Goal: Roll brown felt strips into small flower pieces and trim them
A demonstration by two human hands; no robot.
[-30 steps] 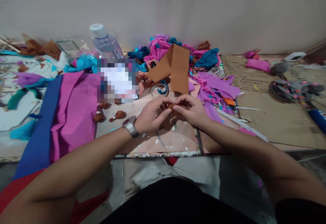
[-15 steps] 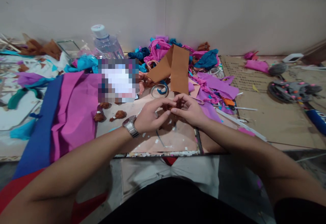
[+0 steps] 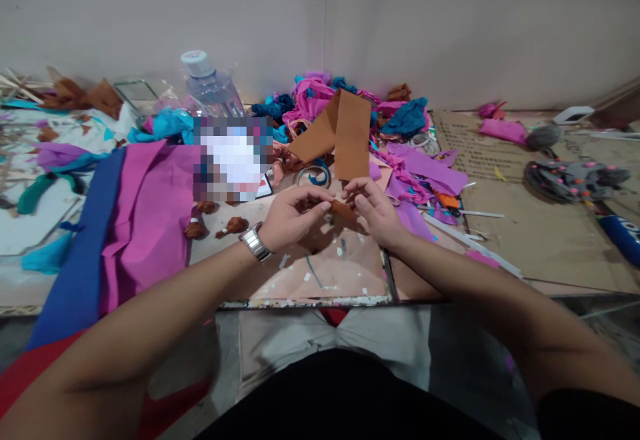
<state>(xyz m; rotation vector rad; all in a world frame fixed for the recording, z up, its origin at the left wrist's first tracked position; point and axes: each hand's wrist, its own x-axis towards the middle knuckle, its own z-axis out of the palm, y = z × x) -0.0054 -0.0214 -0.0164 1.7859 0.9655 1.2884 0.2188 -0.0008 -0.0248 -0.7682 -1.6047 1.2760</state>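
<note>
A small piece of brown crepe paper (image 3: 344,212) is held between my two hands, above the worktop. My left hand (image 3: 295,217), with a metal watch on its wrist, pinches the paper's left end between thumb and fingers. At the other end my right hand (image 3: 376,210) has its fingers bent round the paper. Just beyond them a folded brown paper strip (image 3: 353,137) lies over the heap. A roll of tape (image 3: 313,175) sits behind my left hand. Small tied brown paper bundles (image 3: 234,225) rest left of my watch.
A water bottle (image 3: 213,90) stands at the back near a blurred-out phone (image 3: 233,160). Pink paper (image 3: 150,213) and a blue strip (image 3: 95,227) hang over the front edge. Purple scraps (image 3: 425,167), an orange-handled cutter (image 3: 447,201) and cardboard (image 3: 505,227) are to the right.
My hands have drawn slightly apart, and more of the brown paper shows between them. My right hand's fingers have lifted and turned a little.
</note>
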